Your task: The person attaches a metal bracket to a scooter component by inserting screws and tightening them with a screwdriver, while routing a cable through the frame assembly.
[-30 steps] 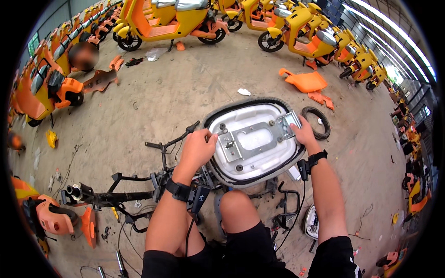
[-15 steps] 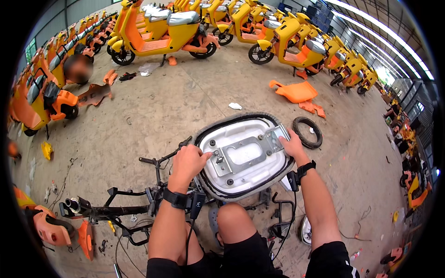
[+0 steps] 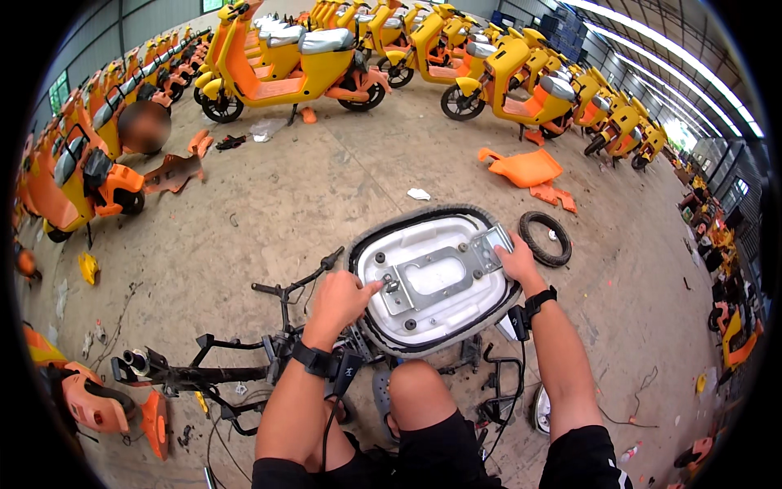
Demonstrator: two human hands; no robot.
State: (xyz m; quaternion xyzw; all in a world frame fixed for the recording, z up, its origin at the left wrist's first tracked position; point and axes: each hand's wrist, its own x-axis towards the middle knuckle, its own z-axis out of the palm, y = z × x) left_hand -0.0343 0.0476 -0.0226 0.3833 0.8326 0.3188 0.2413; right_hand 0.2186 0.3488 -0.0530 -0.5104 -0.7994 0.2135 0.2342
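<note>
Your right grip (image 3: pixel 515 259) clasps the end of an upturned, oblong scooter seat (image 3: pixel 436 277) above the floor (image 3: pixel 326 175), ahead of your knee (image 3: pixel 419 391). Your left grip (image 3: pixel 340 298) is at the metal latch (image 3: pixel 392 284); whether it grasps anything, I cannot tell. The dished, smooth white shell (image 3: pixel 414 241) contains a flat silvery bracket (image 3: pixel 399 303) and round dark pads (image 3: pixel 410 324).

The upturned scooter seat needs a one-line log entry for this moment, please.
scooter seat: underside up; left hand: fingers at metal bracket; right hand: holding seat's right end
</note>
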